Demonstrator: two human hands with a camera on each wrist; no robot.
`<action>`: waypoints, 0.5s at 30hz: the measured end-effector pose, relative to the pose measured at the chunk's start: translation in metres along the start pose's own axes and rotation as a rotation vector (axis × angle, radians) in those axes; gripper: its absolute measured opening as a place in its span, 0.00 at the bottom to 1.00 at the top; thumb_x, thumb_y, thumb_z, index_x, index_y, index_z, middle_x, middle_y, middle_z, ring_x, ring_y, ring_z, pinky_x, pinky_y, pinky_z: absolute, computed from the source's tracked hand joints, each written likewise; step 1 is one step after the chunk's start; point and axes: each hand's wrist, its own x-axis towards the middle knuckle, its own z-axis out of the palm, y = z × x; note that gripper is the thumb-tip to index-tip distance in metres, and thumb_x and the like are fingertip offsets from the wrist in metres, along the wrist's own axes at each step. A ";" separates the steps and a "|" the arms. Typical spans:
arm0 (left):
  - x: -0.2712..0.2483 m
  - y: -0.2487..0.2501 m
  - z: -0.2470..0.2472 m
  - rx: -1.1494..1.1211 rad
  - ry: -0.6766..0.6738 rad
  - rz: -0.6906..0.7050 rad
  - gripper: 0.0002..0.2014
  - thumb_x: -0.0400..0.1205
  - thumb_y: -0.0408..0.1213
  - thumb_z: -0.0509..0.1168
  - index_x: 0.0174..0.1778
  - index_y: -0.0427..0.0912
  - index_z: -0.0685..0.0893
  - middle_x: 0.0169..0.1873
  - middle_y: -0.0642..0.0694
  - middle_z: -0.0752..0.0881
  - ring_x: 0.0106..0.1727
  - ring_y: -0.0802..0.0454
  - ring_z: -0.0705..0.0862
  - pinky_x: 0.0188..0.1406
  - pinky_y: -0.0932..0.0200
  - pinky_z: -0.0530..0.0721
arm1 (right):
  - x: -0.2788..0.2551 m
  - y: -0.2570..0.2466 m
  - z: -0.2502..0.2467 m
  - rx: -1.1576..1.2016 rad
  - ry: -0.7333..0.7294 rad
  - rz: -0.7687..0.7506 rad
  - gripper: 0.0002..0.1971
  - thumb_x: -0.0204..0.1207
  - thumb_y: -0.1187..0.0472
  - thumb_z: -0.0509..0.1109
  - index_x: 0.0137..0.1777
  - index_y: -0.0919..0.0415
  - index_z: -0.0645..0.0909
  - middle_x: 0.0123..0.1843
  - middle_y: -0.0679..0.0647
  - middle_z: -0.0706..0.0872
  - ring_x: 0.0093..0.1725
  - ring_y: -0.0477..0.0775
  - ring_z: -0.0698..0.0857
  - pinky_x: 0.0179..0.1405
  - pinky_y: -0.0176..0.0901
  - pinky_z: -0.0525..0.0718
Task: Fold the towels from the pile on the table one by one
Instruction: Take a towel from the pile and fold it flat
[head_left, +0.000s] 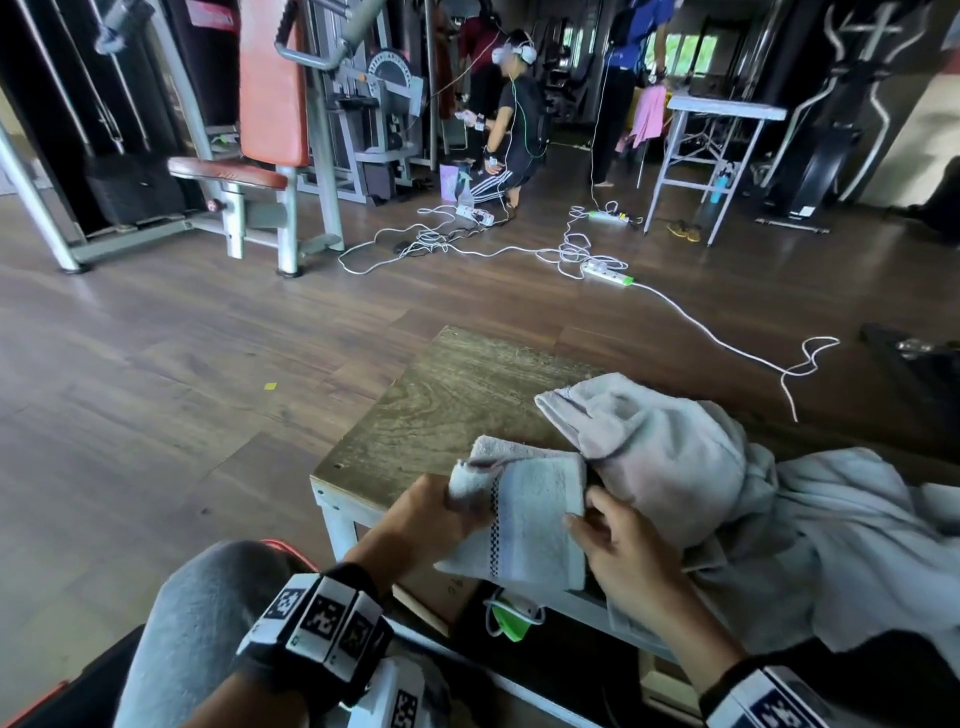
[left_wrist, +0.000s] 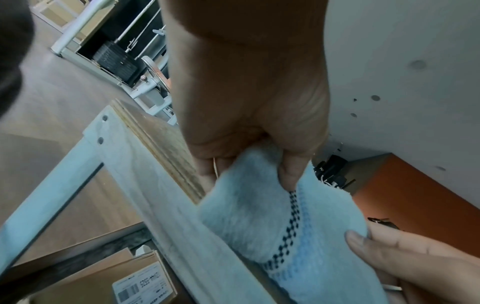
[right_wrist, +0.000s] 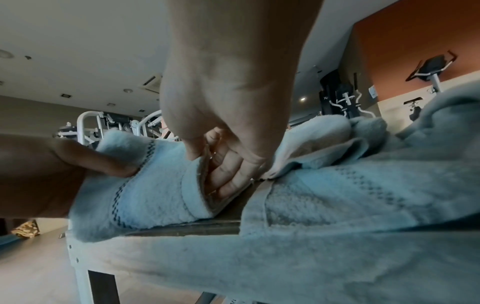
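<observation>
A small white towel (head_left: 540, 514) with a black checked stripe lies at the near edge of the wooden table (head_left: 447, 400), partly hanging over it. My left hand (head_left: 457, 501) grips its bunched left end; in the left wrist view the thumb and fingers of my left hand (left_wrist: 259, 164) pinch the towel (left_wrist: 259, 222). My right hand (head_left: 587, 512) pinches the right edge. In the right wrist view my right hand (right_wrist: 207, 164) has its thumb on top and its fingers under the folded edge of the towel (right_wrist: 155, 191). The pile of grey-white towels (head_left: 675, 467) lies just to the right.
More towels (head_left: 857, 545) drape over the table's right front edge. A cardboard box (left_wrist: 103, 283) and a green power strip (head_left: 511, 621) sit under the table. Cables (head_left: 571, 254), a gym machine (head_left: 260, 156), another table (head_left: 722, 111) and people (head_left: 514, 119) stand farther off.
</observation>
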 end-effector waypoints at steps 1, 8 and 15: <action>0.006 0.005 -0.001 0.003 0.049 0.016 0.13 0.78 0.46 0.73 0.33 0.43 0.83 0.26 0.55 0.82 0.25 0.61 0.77 0.26 0.66 0.76 | 0.006 0.002 0.002 0.014 0.022 0.013 0.05 0.81 0.56 0.71 0.46 0.55 0.79 0.40 0.47 0.90 0.41 0.40 0.88 0.43 0.45 0.86; 0.049 0.016 0.021 0.029 0.234 -0.091 0.08 0.80 0.43 0.68 0.46 0.41 0.86 0.40 0.42 0.89 0.45 0.42 0.88 0.38 0.60 0.77 | 0.054 0.024 0.012 -0.112 0.111 0.198 0.09 0.81 0.53 0.67 0.41 0.54 0.75 0.36 0.52 0.85 0.36 0.55 0.85 0.41 0.53 0.85; 0.064 0.014 0.034 0.274 0.256 -0.065 0.12 0.84 0.50 0.59 0.60 0.52 0.78 0.50 0.36 0.88 0.51 0.34 0.86 0.44 0.49 0.80 | 0.051 0.031 0.018 -0.254 0.140 0.157 0.21 0.80 0.49 0.67 0.67 0.60 0.72 0.57 0.59 0.84 0.56 0.61 0.85 0.53 0.52 0.84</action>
